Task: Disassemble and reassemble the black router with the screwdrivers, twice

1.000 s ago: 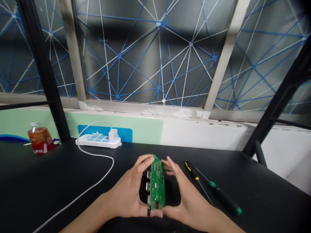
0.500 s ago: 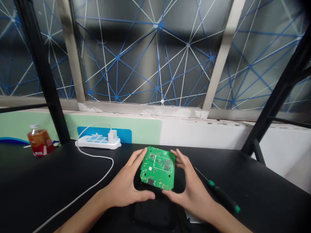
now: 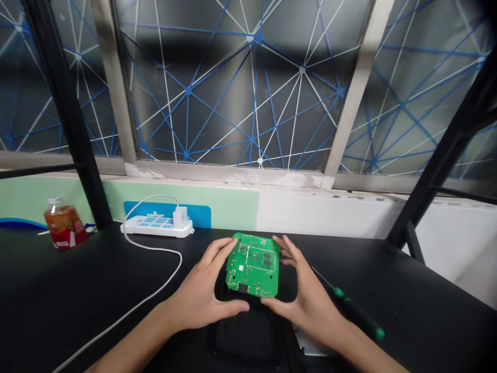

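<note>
A green circuit board (image 3: 254,267) is held up between my two hands, its face with chips and a dashed white outline turned toward me. My left hand (image 3: 205,290) grips its left edge with the fingertips, the thumb stretched out below the board. On the other side, my right hand (image 3: 301,290) has its fingers at the right edge and its thumb at the lower right corner. Beneath the board lies a black plastic casing (image 3: 246,342), partly hidden in shadow. A flat silvery piece (image 3: 310,346) shows under my right wrist.
A screwdriver (image 3: 357,313) with a black and green handle lies right of my right hand. At the back left are a white power strip (image 3: 155,226) with a charger (image 3: 180,217) and white cable (image 3: 171,280). A bottle (image 3: 64,225) stands far left. Black posts rise at both sides.
The board has tilted slightly, its lower edge rising a little in view. Both hands keep nearly the same place and hold.
</note>
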A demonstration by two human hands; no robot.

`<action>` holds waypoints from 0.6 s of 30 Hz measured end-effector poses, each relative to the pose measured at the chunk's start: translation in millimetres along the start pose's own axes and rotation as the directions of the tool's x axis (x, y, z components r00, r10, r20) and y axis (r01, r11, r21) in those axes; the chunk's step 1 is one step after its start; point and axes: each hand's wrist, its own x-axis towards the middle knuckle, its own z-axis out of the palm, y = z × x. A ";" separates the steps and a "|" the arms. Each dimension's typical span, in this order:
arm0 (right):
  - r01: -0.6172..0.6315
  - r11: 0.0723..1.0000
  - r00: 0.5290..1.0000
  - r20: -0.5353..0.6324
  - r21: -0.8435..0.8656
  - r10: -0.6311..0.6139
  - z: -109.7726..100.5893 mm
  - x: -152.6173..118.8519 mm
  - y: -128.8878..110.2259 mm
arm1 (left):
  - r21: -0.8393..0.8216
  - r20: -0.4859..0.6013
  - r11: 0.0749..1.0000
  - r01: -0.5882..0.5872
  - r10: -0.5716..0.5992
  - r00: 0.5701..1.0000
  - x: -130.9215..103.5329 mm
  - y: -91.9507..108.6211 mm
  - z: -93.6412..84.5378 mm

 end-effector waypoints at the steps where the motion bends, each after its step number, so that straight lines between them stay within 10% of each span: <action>1: -0.005 1.000 1.000 0.004 -0.004 0.005 0.3 0.4 0.5 | 0.014 0.000 1.000 0.000 0.000 1.000 0.1 0.3 -0.3; 18: 0.011 0.999 1.000 0.022 -0.050 -0.010 1.8 -0.4 1.2 | 0.175 -0.057 0.984 0.019 -0.009 0.998 3.0 -1.7 4.4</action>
